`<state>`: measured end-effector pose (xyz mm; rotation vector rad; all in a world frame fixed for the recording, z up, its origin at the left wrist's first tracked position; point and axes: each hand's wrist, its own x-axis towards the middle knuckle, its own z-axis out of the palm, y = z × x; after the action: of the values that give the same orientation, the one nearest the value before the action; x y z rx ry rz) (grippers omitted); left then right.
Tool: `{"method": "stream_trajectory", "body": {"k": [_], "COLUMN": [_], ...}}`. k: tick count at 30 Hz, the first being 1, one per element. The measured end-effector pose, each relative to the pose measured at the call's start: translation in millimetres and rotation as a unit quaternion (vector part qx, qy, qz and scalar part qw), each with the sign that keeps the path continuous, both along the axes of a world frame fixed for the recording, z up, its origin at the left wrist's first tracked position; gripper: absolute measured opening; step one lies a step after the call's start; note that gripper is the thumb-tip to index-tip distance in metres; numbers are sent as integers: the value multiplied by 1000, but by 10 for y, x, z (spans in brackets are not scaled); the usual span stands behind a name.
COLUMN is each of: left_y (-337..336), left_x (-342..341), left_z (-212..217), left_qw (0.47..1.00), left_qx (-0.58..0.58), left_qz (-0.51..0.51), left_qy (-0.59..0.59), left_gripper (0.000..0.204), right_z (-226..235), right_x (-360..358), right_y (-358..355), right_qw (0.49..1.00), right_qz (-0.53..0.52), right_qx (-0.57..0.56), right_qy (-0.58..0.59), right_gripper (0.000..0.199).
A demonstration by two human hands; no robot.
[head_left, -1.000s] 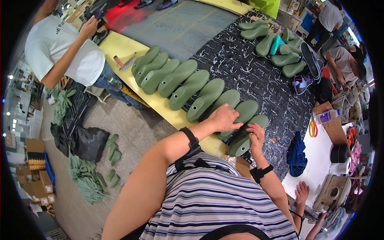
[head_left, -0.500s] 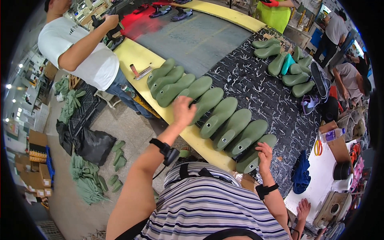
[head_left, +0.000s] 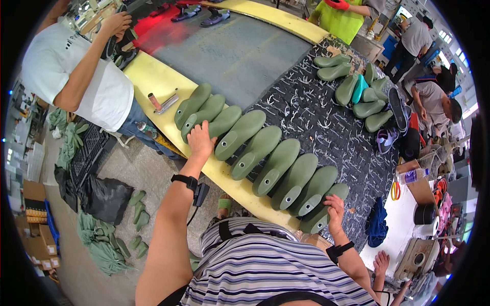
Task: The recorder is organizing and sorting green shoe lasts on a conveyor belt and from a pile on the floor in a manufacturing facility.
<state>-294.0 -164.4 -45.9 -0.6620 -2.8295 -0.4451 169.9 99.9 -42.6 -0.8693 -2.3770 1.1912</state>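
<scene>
Several green shoe lasts (head_left: 259, 149) lie side by side in a slanting row along the table's near edge, heels toward me. My left hand (head_left: 201, 141) is bent over the heel of the third last from the left (head_left: 226, 121), its fingers curled down on it. That heel is hidden under my fingers. At the row's right end my right hand (head_left: 334, 211) touches the side of the last one (head_left: 312, 223), fingers loosely apart and slightly curved. Metal-ringed holes show in most heels.
Behind the row, more green lasts and one teal last (head_left: 359, 88) lie on the dark patterned mat (head_left: 301, 109). A hammer-like tool (head_left: 162, 103) sits on the yellow edge. A person in white (head_left: 81, 76) works at left. A water bottle (head_left: 412, 176) lies at right.
My left hand has moved left along the row, from the fourth or fifth last to the third one. My right hand stays by the end last. The whole view has shifted slightly.
</scene>
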Motion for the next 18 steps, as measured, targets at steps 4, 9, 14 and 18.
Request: {"method": "stream_trajectory", "body": {"k": [4, 9, 14, 18], "left_y": [37, 116, 117, 360], "left_x": [-167, -497, -656, -306], "left_z": [-50, -77, 2, 176], "left_qw": [999, 995, 992, 995], "left_qx": [-2, -27, -79, 64], "left_qz": [22, 77, 89, -54], "left_qy": [-41, -50, -28, 53], "left_gripper": [53, 55, 56, 59], "right_z": [29, -2, 30, -27], "right_x": [-31, -39, -82, -52], "right_y": [-10, -18, -79, -33], "right_qw": [1000, 999, 999, 999], "right_qz": [-4, -3, -19, -18], "right_qx": [21, 36, 38, 35], "right_qy": [-11, -5, 14, 25], "right_gripper": [27, 28, 28, 27]}}
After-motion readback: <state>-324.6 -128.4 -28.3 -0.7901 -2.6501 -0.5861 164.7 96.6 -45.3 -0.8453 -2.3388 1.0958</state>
